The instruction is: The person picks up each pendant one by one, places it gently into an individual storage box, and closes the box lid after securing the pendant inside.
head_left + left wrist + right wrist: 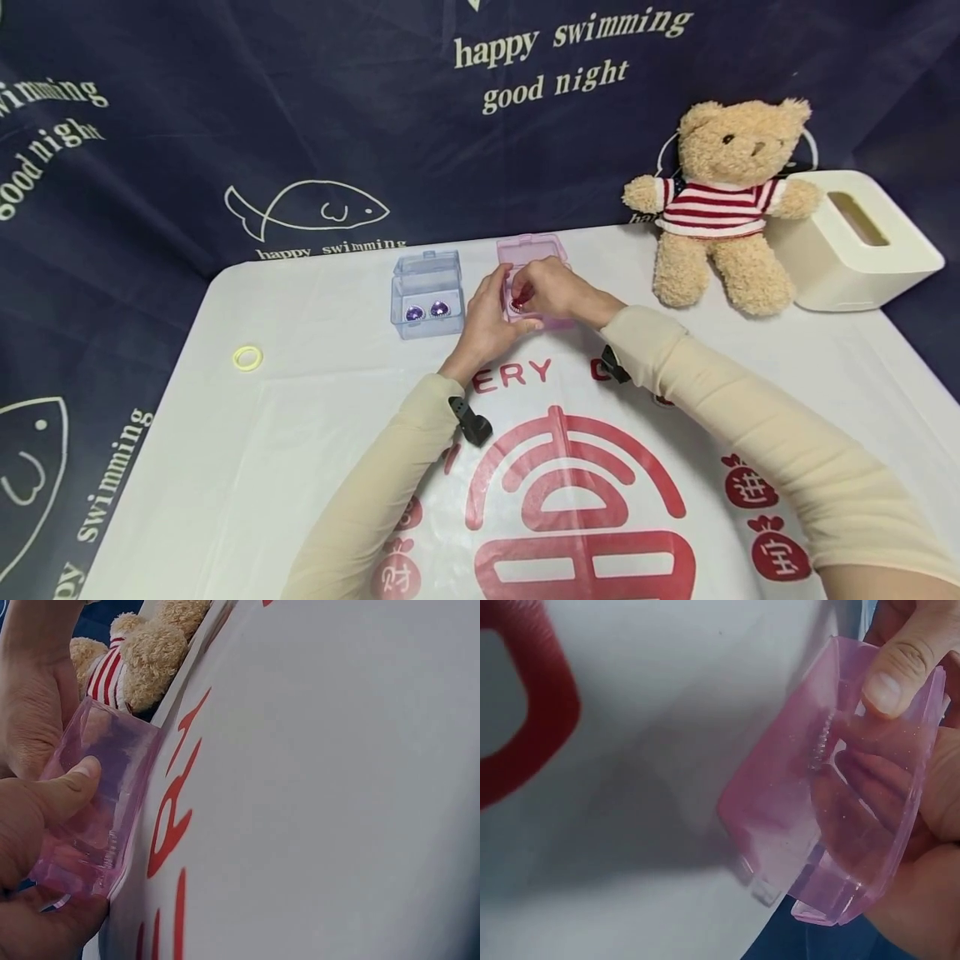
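A small clear pink box (531, 248) stands on the table with its lid up. My left hand (491, 323) grips its left side, the thumb (71, 787) pressed along the front wall. Over the box, my right hand (558, 290) reaches in, its fingers showing through the pink wall (780, 795) in the right wrist view. Those fingers pinch a small red gem-like piece (518, 302) with a pale edge, partly hidden by the hand. To the left, an open clear blue box (427, 283) holds two purple gem pieces (439, 309) with sparkling pale rims.
A pale yellow ring (247, 358) lies at the table's left. A teddy bear (723, 208) in a striped shirt sits at the back right, against a white tissue box (862, 242). Behind the table hangs a dark blue printed cloth (315, 100).
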Action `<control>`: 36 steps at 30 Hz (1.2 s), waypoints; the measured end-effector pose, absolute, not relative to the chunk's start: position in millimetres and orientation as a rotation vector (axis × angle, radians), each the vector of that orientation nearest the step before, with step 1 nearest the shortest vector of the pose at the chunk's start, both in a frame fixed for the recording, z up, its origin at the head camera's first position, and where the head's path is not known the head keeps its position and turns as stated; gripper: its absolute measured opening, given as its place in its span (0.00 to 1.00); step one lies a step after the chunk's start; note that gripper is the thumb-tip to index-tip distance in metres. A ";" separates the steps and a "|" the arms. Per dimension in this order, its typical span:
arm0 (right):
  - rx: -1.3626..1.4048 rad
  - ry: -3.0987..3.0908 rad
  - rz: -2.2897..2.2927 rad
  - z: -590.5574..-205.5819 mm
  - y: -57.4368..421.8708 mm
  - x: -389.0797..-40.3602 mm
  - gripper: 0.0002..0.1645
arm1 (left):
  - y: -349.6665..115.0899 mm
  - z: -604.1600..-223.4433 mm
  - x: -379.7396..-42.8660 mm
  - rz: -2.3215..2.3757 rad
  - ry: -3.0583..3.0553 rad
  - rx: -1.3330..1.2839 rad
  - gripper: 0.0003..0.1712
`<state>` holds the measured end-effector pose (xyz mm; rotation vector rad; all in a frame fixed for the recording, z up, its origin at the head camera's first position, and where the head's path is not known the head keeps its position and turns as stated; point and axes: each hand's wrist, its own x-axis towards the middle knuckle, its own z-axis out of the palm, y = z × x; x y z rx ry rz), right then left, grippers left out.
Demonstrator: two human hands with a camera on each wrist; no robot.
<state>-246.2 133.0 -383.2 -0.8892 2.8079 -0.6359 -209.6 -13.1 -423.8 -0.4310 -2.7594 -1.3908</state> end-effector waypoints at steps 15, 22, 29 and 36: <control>-1.522 2.979 -0.517 -342.1 188.4 -200.2 0.09 | -15.6 -421.0 -208.2 -1.356 -2.787 -0.424 0.56; -1.500 3.007 -0.449 -356.0 234.6 -164.9 0.11 | -12.0 -422.6 -208.1 -1.381 -2.799 -0.419 0.57; -1.324 2.960 -0.460 -375.1 264.4 -122.1 0.11 | -12.2 -421.2 -209.1 -1.358 -2.818 -0.428 0.56; -1.162 2.976 -0.489 -395.3 285.6 -89.7 0.22 | -12.5 -422.5 -209.8 -1.336 -2.819 -0.438 0.56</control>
